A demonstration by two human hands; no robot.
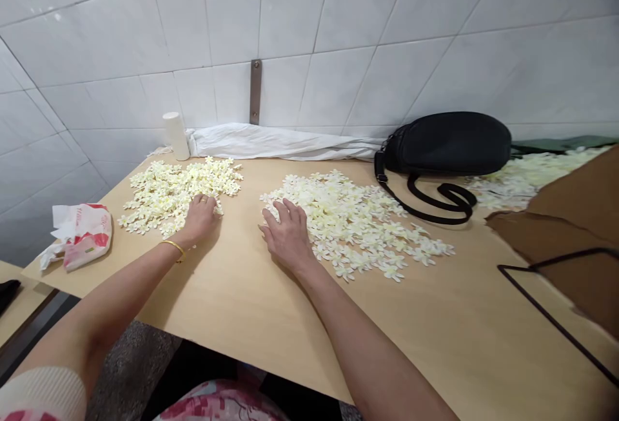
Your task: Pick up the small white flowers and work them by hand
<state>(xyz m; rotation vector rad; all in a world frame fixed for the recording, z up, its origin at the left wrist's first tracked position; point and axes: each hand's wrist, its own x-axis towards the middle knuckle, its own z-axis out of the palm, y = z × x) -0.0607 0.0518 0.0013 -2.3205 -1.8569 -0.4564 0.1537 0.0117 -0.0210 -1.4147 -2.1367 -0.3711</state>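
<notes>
Pale tiled wall point(358, 15) behind, grey veins, glossy. Below it, a smooth tan table point(246, 298).

Far left: a crumpled white-and-red packet point(87, 237), soft, thin-skinned. Beside it, the left pile point(164, 192) of small flowers, cream with yellowish middles, narrow petals, loosely heaped. A white cylinder point(176, 136) stands just behind, slightly leaning in this view.

My left hand point(200, 218) is at that pile's right edge, gold-coloured bangle point(176, 249) at the wrist. Fingers curled down; cannot tell whether they pinch a flower.

Middle: flat metal strip point(255, 92) on the wall, rumpled white cloth point(271, 140) along its foot. My right hand point(289, 234) lies spread, fingers apart and gripping nothing that I can see, at the left edge of the right pile point(338, 215), flatter and wider.

Handling, my judgement: light fingertips, working from the edges; pressing would likely crease petals, and pulling could snag neighbours.

Farther right: smooth rounded black bag point(449, 144), strap looped; more flowers point(522, 179); ragged brown sheet point(580, 215); thin black rod point(556, 322).
</notes>
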